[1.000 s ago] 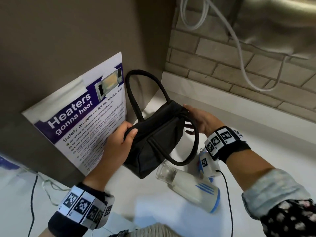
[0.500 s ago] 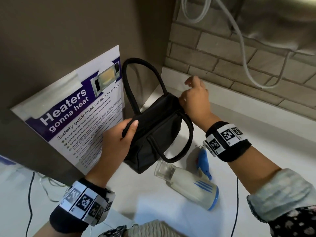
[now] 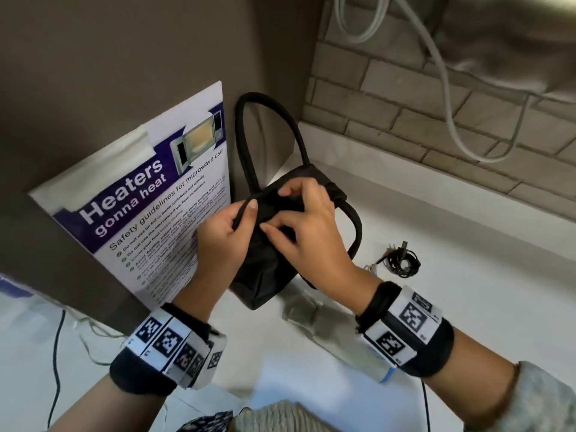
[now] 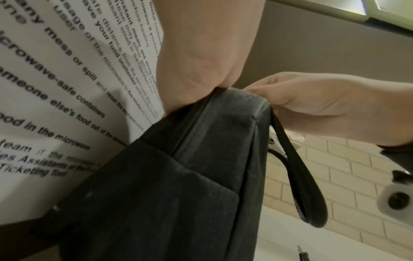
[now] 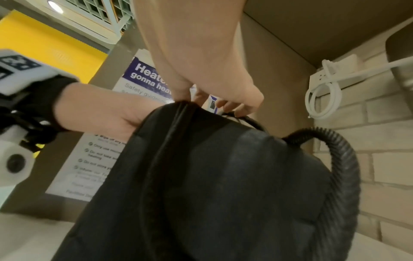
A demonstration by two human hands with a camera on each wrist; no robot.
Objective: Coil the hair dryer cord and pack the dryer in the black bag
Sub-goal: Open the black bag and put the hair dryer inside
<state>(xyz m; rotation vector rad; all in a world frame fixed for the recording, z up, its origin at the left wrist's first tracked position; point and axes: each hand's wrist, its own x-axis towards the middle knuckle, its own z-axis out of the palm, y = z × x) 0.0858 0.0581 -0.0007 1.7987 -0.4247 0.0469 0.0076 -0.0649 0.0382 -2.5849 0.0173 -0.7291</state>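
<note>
The black bag (image 3: 265, 272) stands on the white counter (image 3: 467, 275) against the poster wall, one handle (image 3: 249, 135) upright. My left hand (image 3: 224, 235) grips its top edge near the poster; my right hand (image 3: 305, 226) pinches the top of the bag beside it. Both wrist views show the bag (image 4: 178, 176) (image 5: 223, 176) from below, with both hands at its top seam. The white and blue hair dryer (image 3: 336, 332) lies on the counter under my right wrist, mostly hidden. Its black cord (image 3: 400, 261) lies coiled on the counter to the right of the bag.
A microwave safety poster (image 3: 149, 219) leans on the brown wall at left. A brick wall (image 3: 436, 104) with a looped white cable (image 3: 452, 104) runs along the back. Thin black wires (image 3: 57, 353) hang at lower left.
My right hand came down from the bag's far end onto its top beside my left hand. The view shifted, and the coiled cord now shows to the right of the bag.
</note>
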